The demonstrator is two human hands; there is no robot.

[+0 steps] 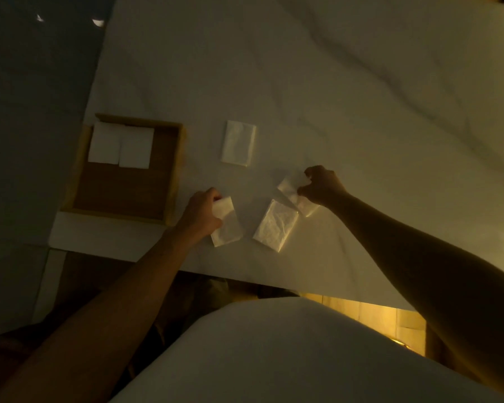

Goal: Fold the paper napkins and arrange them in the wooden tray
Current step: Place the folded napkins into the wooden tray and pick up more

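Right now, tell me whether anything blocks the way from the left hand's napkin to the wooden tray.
Nothing visible does. The left hand grips a napkin just right of the wooden tray; only bare table lies between. Two folded napkins fill the tray's far corner, leaving the near part free.

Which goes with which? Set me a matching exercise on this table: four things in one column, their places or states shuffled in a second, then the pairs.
Things
1. two folded napkins
2. left hand
3. right hand
4. lone napkin

Places or states
A. lies untouched on the table, far side, right of the wooden tray
B. pinches a napkin at the right end of the near row
C. lie side by side inside the tray, at its far end
D. grips the near napkin closest to the tray

Pairs: 1-C, 2-D, 3-B, 4-A
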